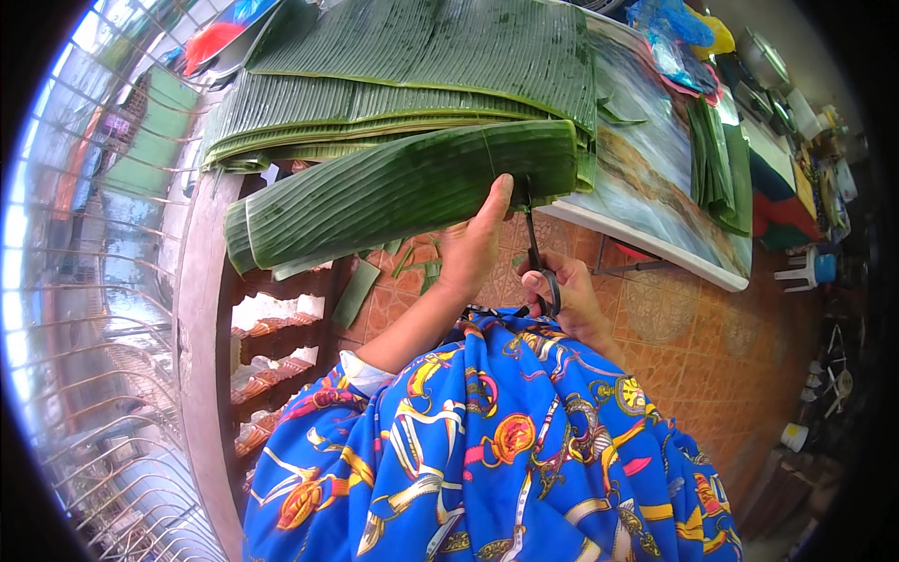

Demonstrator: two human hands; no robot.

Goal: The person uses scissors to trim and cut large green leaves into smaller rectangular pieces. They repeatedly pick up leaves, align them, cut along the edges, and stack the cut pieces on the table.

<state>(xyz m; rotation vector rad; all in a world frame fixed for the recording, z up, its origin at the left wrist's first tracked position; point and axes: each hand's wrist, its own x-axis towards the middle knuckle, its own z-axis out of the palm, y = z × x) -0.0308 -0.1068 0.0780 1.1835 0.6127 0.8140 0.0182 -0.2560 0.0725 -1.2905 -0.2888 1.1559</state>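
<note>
My left hand (473, 244) grips a long folded banana leaf (375, 192) from below, with the thumb pressed on its face near the right part. My right hand (562, 295) is closed on the handles of black scissors (534, 239), whose blades point up and meet the lower edge of the leaf beside my left thumb. A thin line runs up the leaf above them. Behind it lies a stack of large banana leaves (412, 51), folded and layered. Leaf scraps (354, 295) lie below on the tiled floor.
At right, a marble-patterned table (632, 140) bears a smaller leaf pile (716, 178) and coloured plastic bags (670, 23). A white stool (796, 286) stands beyond. Metal bars (66, 281) and a ledge (201, 356) run along my left. A basin with red plastic (206, 47) sits at upper left.
</note>
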